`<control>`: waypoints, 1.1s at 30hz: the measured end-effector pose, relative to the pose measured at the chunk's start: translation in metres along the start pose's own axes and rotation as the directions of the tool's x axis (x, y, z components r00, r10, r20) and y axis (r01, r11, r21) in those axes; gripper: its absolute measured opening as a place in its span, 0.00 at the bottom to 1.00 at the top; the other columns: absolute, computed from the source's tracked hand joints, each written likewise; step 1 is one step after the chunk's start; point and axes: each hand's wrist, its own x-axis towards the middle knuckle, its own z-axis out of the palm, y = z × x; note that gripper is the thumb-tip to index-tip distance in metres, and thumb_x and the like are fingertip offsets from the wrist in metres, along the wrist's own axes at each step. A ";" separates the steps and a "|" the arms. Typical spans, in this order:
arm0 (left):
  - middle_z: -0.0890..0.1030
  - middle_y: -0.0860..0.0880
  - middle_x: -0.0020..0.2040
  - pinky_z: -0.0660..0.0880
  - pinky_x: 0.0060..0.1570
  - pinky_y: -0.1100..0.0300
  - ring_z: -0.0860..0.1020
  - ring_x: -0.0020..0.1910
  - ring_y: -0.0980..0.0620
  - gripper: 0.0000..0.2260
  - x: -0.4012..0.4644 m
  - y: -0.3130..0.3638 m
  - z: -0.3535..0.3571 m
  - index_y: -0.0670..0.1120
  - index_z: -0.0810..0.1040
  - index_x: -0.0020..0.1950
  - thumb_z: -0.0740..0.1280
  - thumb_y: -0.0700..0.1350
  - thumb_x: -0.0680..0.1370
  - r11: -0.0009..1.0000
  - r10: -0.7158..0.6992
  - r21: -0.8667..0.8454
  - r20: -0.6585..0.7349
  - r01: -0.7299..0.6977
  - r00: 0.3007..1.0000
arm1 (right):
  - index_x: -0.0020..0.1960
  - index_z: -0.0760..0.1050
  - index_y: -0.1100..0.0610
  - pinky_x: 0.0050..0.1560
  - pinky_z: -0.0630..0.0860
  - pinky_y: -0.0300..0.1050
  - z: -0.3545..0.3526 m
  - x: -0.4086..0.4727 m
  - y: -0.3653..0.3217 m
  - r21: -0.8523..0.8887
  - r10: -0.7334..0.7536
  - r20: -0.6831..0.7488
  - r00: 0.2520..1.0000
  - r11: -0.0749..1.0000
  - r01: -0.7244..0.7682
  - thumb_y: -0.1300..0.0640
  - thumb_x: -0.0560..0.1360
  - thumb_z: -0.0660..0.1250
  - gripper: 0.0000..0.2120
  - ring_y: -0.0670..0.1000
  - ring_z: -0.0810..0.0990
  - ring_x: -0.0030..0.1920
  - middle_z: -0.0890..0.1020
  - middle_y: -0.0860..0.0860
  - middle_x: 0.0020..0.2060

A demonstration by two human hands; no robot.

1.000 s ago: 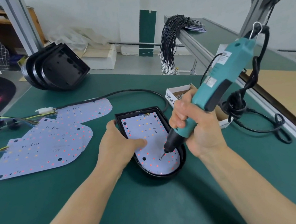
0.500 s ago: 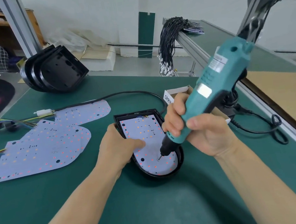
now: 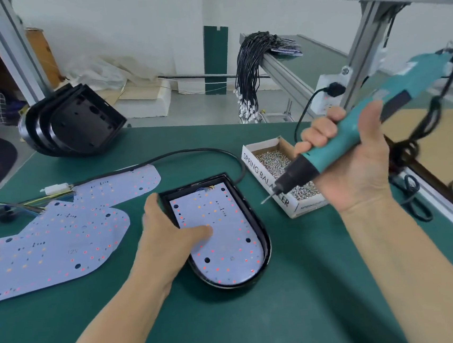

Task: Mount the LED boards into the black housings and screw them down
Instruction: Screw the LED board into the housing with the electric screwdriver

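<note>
Black housing (image 3: 255,221) is sitting centre frame on the green bench (image 3: 289,317), squared end toward the top of the frame, rounded end toward the bottom. Long axis is running from upper left to lower right, slightly tilted. An LED board (image 3: 226,243) is lying inside it, flat as far as I can tell.

Left hand (image 3: 168,237) is bearing on the housing's left rim, thumb stretched across the board and pressing it down, fingers hidden on the far side of the rim. Nothing gripped; it is pinning.

Right hand (image 3: 348,159) is wrapping its fingers round the teal electric screwdriver (image 3: 355,137), holding it off to the right, clear of the housing. Bit is pointing down and left, tip hanging over the near edge of the open screw box (image 3: 281,177), which is standing just to the right of the housing. Whether a screw is sitting on the bit I cannot tell; too blurred.

So the hands are well apart: left on the work, right over the screws. The right hand is the nearer to the box; the board lies down-left of the bit.

Judgement: the next drive calls for swinging the tip leftward onto a mounting hole, and the housing's tilt means coming in across its right wall.

Spare boards (image 3: 60,242) are lying at left, empty housings (image 3: 77,125) stacked upper left.
</note>
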 end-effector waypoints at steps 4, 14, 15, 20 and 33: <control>0.61 0.47 0.72 0.58 0.66 0.48 0.59 0.70 0.47 0.43 0.004 0.016 0.004 0.47 0.56 0.76 0.77 0.46 0.67 0.829 0.316 0.521 -0.138 -0.202 0.939 | 0.37 0.65 0.53 0.35 0.71 0.37 -0.017 0.000 -0.021 -0.150 -0.162 -0.173 0.972 0.979 0.136 0.55 0.57 0.82 0.25 0.44 0.67 0.28 0.68 0.45 0.28; 0.82 0.54 0.41 0.56 0.56 0.55 0.77 0.47 0.51 0.07 0.059 0.089 0.149 0.51 0.82 0.43 0.64 0.44 0.76 0.185 0.440 0.718 0.550 -0.671 0.710 | 0.36 0.64 0.54 0.33 0.71 0.40 -0.032 0.008 -0.033 -0.376 -0.421 -0.298 0.856 0.877 0.300 0.65 0.75 0.66 0.15 0.46 0.68 0.26 0.69 0.47 0.26; 0.81 0.54 0.39 0.57 0.60 0.52 0.77 0.44 0.50 0.07 0.062 0.088 0.157 0.50 0.79 0.40 0.64 0.43 0.76 0.154 0.386 0.737 0.568 -0.658 0.727 | 0.36 0.64 0.53 0.33 0.71 0.40 -0.033 0.008 -0.033 -0.385 -0.427 -0.299 0.853 0.872 0.302 0.66 0.75 0.66 0.15 0.47 0.68 0.26 0.69 0.47 0.26; 0.69 0.52 0.31 0.59 0.62 0.47 0.69 0.38 0.49 0.12 0.066 0.092 0.174 0.48 0.65 0.32 0.64 0.41 0.74 0.128 0.318 0.773 0.561 -0.621 0.764 | 0.36 0.64 0.53 0.33 0.71 0.40 -0.035 0.008 -0.034 -0.398 -0.433 -0.296 0.852 0.866 0.302 0.65 0.72 0.67 0.14 0.46 0.68 0.26 0.69 0.47 0.26; 0.80 0.51 0.30 0.70 0.33 0.65 0.74 0.30 0.55 0.06 0.048 0.099 0.124 0.44 0.83 0.34 0.70 0.34 0.69 0.919 0.329 0.081 0.376 -0.385 0.866 | 0.36 0.65 0.54 0.33 0.70 0.40 -0.018 0.003 -0.041 -0.386 -0.458 -0.271 0.847 0.858 0.340 0.65 0.72 0.66 0.13 0.46 0.68 0.26 0.69 0.47 0.25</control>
